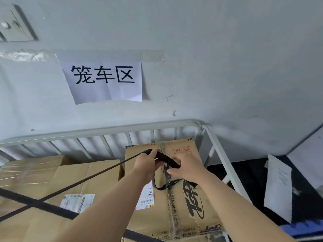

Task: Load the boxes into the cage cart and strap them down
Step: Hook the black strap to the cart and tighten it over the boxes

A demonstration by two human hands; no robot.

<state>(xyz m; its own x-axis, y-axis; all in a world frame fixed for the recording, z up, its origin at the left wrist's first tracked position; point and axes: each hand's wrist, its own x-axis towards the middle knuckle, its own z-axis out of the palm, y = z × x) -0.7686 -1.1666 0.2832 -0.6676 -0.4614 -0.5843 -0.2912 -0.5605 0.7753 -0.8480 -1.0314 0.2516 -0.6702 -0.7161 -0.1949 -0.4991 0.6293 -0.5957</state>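
Note:
Several cardboard boxes fill the white cage cart (225, 161). A tall printed box (181, 206) stands at the right, and lower boxes (52, 177) lie to its left. A black strap (83, 181) runs taut from the lower left up to my hands; a second black strap (35, 204) crosses it over the low boxes. My left hand (148, 163) grips the black strap above the tall box. My right hand (187, 167) pinches the strap's buckle end beside it, and a loop of strap (157, 186) hangs below.
A grey wall rises right behind the cart, with a paper sign (104, 81) taped to it. A white sheet (277, 187) stands to the right of the cart over a dark floor. A blue edge (304, 229) shows at the lower right.

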